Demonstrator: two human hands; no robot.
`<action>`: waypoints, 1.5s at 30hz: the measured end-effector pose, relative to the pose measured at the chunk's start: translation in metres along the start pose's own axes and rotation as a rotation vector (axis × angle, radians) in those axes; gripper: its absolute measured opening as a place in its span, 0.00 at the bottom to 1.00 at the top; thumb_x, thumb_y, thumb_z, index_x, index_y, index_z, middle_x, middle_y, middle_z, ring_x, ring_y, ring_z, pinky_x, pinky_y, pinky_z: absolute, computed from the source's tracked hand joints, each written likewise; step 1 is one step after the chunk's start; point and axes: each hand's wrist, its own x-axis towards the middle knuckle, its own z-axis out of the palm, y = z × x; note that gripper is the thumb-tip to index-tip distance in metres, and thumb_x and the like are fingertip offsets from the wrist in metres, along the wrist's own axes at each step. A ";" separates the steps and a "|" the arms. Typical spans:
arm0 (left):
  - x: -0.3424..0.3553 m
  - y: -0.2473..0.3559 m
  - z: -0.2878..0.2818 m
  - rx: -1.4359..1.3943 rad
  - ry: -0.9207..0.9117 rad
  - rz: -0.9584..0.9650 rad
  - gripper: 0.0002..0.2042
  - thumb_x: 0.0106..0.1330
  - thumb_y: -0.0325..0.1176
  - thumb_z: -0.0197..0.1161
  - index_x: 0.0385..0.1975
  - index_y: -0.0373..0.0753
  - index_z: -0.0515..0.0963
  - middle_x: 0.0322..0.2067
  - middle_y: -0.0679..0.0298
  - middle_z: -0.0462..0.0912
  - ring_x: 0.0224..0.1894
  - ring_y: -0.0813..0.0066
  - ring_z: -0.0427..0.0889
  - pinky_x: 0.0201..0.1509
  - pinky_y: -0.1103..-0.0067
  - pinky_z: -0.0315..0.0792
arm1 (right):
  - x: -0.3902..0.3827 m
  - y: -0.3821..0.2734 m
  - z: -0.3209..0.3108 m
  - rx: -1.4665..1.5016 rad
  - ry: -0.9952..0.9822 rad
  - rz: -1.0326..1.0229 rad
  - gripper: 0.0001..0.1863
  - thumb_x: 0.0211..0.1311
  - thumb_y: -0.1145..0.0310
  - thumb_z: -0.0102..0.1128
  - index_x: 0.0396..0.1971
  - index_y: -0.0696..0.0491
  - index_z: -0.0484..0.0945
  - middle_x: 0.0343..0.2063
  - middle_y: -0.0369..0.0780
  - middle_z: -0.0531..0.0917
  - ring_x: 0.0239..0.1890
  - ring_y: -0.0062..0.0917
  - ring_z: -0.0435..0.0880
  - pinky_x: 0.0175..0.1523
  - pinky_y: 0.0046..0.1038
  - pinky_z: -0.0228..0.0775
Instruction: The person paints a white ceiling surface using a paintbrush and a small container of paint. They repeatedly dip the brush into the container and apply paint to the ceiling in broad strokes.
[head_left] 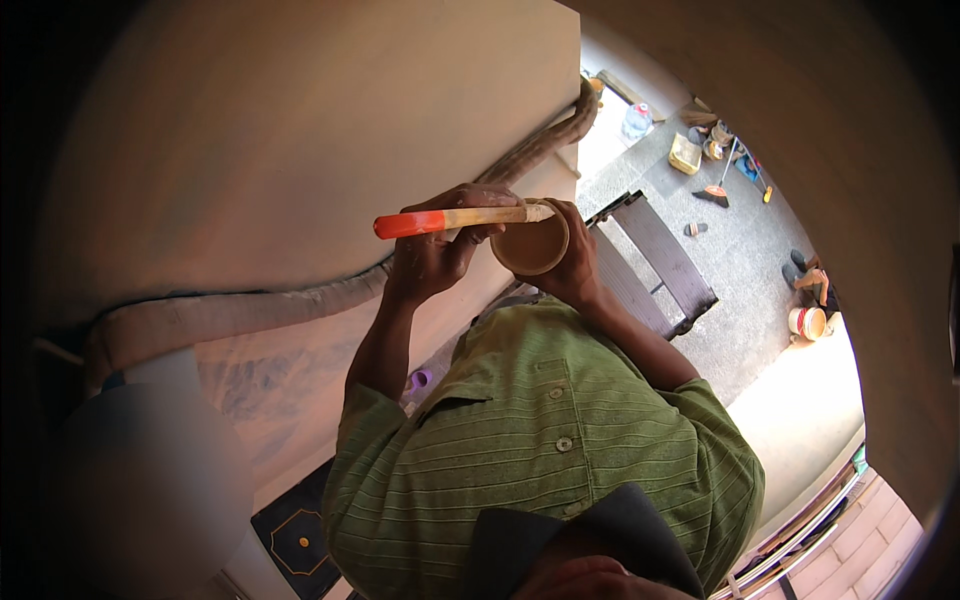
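Observation:
My left hand (440, 252) is closed around a paintbrush (478, 216) with a red-ended handle. The brush lies level, and its whitish bristles reach over the far rim of a round, light brown cup (530, 250). Around the cup's right side curl the fingers of my right hand (580, 268), holding it with its open top toward me. The inside of the cup looks brownish; how much paint it holds I cannot tell. Both hands are in front of my chest, close to a beige wall (330, 130).
A brown curved ledge (260, 312) runs along the wall. A dark slatted bench (650, 265) stands below on the right, on a speckled floor. Farther off are a broom (712, 195), a yellow container (685, 154), a clear jug (636, 122), and a bucket (812, 322) beside a partly visible person (815, 285).

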 end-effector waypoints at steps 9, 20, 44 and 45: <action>-0.002 0.014 -0.009 -0.105 0.051 0.077 0.11 0.65 0.20 0.66 0.46 0.35 0.83 0.44 0.58 0.88 0.47 0.68 0.87 0.50 0.75 0.82 | 0.002 -0.002 0.001 0.027 0.023 0.012 0.47 0.33 0.67 0.86 0.59 0.53 0.70 0.53 0.44 0.78 0.54 0.43 0.82 0.55 0.41 0.79; 0.025 0.058 -0.060 -0.130 0.195 0.231 0.13 0.65 0.22 0.69 0.48 0.29 0.81 0.45 0.47 0.87 0.49 0.55 0.87 0.56 0.65 0.82 | 0.005 -0.005 -0.001 -0.010 0.007 0.027 0.47 0.35 0.65 0.87 0.59 0.54 0.68 0.52 0.46 0.79 0.54 0.43 0.82 0.56 0.41 0.78; 0.015 0.038 -0.021 0.108 0.181 0.000 0.09 0.67 0.28 0.68 0.45 0.35 0.82 0.41 0.59 0.87 0.45 0.67 0.87 0.53 0.71 0.77 | 0.053 -0.030 0.013 0.176 0.097 -0.056 0.45 0.38 0.63 0.86 0.58 0.54 0.69 0.52 0.46 0.80 0.54 0.42 0.83 0.56 0.41 0.78; 0.016 0.040 -0.024 0.211 0.170 0.041 0.09 0.67 0.29 0.69 0.45 0.36 0.82 0.41 0.59 0.87 0.44 0.66 0.87 0.52 0.71 0.77 | 0.054 -0.031 0.014 0.203 0.100 -0.052 0.45 0.38 0.63 0.86 0.58 0.54 0.70 0.51 0.46 0.80 0.54 0.42 0.83 0.56 0.41 0.78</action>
